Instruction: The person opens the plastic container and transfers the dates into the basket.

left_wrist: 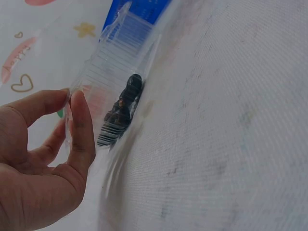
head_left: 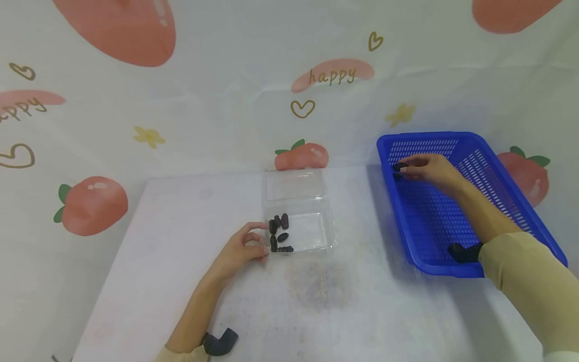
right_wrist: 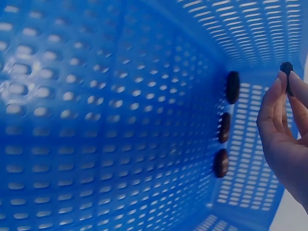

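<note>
The right hand (head_left: 429, 170) pinches a dark oval date (right_wrist: 287, 68) inside the blue slotted plastic basket (head_left: 497, 166); left of the basket, the left hand (head_left: 239, 249) grips the clear plastic clamshell box (head_left: 312, 236).

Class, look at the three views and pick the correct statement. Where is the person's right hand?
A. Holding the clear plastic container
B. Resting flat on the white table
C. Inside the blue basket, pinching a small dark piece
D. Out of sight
C. The right hand is inside the blue basket, and the right wrist view shows its fingers pinching a small dark piece; it is the left hand that holds the clear plastic container.
</note>
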The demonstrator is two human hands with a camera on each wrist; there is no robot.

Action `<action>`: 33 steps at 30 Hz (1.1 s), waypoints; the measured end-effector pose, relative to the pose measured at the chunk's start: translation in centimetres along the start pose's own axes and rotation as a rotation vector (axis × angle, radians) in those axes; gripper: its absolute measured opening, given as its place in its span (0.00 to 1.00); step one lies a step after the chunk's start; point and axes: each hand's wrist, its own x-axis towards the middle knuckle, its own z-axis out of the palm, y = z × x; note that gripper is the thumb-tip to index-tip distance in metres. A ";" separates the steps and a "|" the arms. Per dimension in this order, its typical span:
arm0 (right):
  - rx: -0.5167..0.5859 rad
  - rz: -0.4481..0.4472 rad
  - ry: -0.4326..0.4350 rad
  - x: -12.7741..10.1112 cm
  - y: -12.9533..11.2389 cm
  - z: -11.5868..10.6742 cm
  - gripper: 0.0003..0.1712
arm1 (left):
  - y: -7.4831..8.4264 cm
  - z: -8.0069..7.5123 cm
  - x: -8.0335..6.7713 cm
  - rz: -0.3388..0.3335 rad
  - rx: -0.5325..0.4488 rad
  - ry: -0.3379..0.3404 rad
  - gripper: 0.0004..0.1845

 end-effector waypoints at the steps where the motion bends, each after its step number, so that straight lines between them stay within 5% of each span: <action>1: -0.001 0.005 -0.001 0.0 0.3 0.0 0.31 | 0.0 0.0 0.0 -0.001 0.004 0.000 0.33; 13: 0.120 0.077 -0.068 0.4 2.5 -0.3 0.26 | -0.1 0.0 0.0 0.005 0.001 -0.011 0.32; 33: 0.045 0.185 -0.095 0.6 2.6 0.7 0.25 | -0.1 0.0 0.0 0.009 -0.012 -0.004 0.32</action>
